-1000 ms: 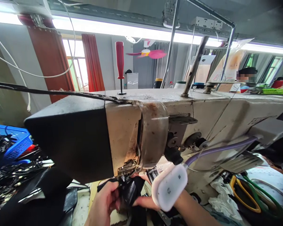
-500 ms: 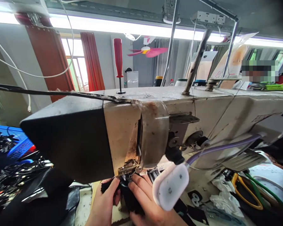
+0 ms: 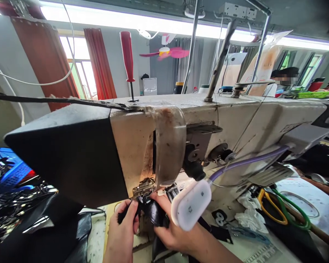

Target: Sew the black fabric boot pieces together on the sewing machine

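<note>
A large pale sewing machine (image 3: 235, 113) with a black end cover (image 3: 63, 157) fills the middle. Below its metal foot (image 3: 144, 188), a piece of black material (image 3: 153, 213) with a shiny surface is between my hands. My left hand (image 3: 124, 223) pinches the material's left part just in front of the foot. On the other side, my right hand (image 3: 171, 228) grips the material, its thumb underneath and fingers reaching toward the foot. A white oval lamp (image 3: 193, 204) partly hides that hand. The needle itself cannot be made out.
A red-handled screwdriver (image 3: 127, 56) stands upright on the machine. Black pieces and a blue basket (image 3: 15, 171) lie left. Yellow-handled scissors (image 3: 271, 210) and crumpled white plastic (image 3: 249, 212) lie right. A person's head (image 3: 286, 76) shows at the back right.
My right hand has shifted from lying over the material to gripping its right side, showing more shiny surface. My left hand still pinches. The whole view has shifted, with the machine now slightly further left and up.
</note>
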The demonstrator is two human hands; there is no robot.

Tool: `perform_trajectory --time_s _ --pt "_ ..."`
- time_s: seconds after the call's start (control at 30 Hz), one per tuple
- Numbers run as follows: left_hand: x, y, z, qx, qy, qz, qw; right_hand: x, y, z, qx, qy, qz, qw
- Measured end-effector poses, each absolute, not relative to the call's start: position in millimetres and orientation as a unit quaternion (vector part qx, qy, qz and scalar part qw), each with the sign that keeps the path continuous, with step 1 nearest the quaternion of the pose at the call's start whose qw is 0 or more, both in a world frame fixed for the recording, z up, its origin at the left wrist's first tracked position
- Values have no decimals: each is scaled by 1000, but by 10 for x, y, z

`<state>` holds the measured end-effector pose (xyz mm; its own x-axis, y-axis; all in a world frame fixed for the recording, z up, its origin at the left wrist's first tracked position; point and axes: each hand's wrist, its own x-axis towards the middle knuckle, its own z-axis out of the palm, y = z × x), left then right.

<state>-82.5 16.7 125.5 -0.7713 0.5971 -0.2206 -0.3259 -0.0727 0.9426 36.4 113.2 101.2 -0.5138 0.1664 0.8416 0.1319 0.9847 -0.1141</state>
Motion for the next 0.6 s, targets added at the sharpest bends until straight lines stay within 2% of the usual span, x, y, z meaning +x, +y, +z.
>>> perform_trajectory --time_s 0.23,0.43,0.6 --pt "-832 184 1303 118 595 729 319 413 918 1247 -135 -891 -22 433" --pt "-830 89 1295 171 620 696 319 457 1051 1183 -140 -911 3 387" --pt "-1179 63 1375 172 683 670 235 363 1387 1115 -85 -945 39 314"
